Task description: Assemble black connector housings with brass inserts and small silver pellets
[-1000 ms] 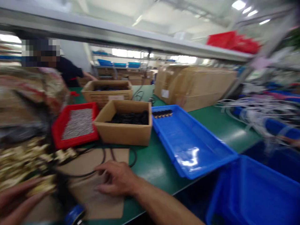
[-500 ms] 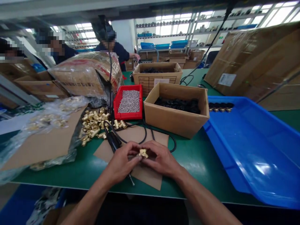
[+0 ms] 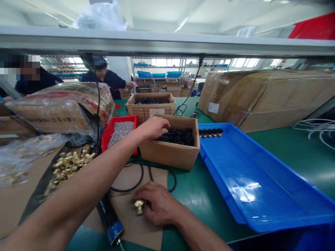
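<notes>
My left hand (image 3: 156, 128) reaches over the near left wall of a cardboard box (image 3: 170, 155) that holds black parts (image 3: 180, 136). Its visible fingers are slightly apart and bent down toward these parts; nothing shows in them, though some fingertips are hidden. Low over a flat cardboard sheet (image 3: 153, 232), my right hand (image 3: 159, 204) has its fingers and thumb closed on a brass fitting (image 3: 139, 206). The fitting's round opening faces up. Left of it lies a black electric screwdriver (image 3: 109, 216) with a blue band, partly behind my left forearm.
A red bin (image 3: 135, 122) of small metal pieces stands left of the box. Brass fittings (image 3: 69, 164) are heaped at the left. A blue tray (image 3: 225, 174) at the right has a row of black-and-brass parts (image 3: 210, 133). A black cable (image 3: 142, 174) loops across the sheet. Co-workers are beyond.
Both hands were together around the brass fitting. My left hand has let go and moved forward to the box; my right hand keeps the fitting, lower and nearer. The view has tilted up.
</notes>
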### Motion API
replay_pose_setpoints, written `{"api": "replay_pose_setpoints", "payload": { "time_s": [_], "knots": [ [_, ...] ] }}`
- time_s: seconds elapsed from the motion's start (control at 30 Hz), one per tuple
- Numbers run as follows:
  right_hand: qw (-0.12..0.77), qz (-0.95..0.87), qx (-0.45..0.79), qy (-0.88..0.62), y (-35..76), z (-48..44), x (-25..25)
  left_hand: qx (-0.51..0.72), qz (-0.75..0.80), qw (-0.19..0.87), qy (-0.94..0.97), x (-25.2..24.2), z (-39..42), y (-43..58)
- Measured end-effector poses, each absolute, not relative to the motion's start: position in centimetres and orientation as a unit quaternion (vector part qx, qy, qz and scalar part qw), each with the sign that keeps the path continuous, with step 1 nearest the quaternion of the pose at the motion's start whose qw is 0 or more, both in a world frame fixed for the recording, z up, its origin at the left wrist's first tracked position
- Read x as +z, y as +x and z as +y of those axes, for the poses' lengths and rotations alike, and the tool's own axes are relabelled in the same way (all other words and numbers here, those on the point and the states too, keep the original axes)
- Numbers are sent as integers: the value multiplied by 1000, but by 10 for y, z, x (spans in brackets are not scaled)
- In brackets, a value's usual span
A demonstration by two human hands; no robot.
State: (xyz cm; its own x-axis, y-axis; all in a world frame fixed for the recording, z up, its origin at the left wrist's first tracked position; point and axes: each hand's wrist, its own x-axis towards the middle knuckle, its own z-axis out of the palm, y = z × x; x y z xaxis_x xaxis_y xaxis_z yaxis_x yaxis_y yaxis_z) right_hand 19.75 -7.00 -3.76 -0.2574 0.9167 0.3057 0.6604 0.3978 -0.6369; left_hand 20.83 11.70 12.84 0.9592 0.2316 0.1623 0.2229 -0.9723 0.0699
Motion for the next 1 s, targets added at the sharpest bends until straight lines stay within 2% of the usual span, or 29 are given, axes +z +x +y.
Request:
{"api": "replay_pose_setpoints", "payload": {
  "time_s": [0.1,0.33,0.67,0.83,0.87,0.93,1.0],
  "knots": [
    [306,-775,193,-518,199,-70,-39,-7,76,-1,997,121,124,269],
    [309,-787,169,-507,202,-68,-46,-42,62,-36,997,97,116,327],
    [302,-800,144,-498,202,-68,-47,7,7,-10,1000,97,107,315],
    [293,-794,144,-513,201,-70,-46,124,22,34,991,116,94,294],
    [295,-793,144,-513,201,-71,-45,158,29,51,986,121,91,283],
    [302,-789,145,-515,201,-72,-43,223,35,149,963,129,81,253],
    [316,-772,142,-533,201,-73,-38,275,31,376,884,128,67,214]
  ]
}}
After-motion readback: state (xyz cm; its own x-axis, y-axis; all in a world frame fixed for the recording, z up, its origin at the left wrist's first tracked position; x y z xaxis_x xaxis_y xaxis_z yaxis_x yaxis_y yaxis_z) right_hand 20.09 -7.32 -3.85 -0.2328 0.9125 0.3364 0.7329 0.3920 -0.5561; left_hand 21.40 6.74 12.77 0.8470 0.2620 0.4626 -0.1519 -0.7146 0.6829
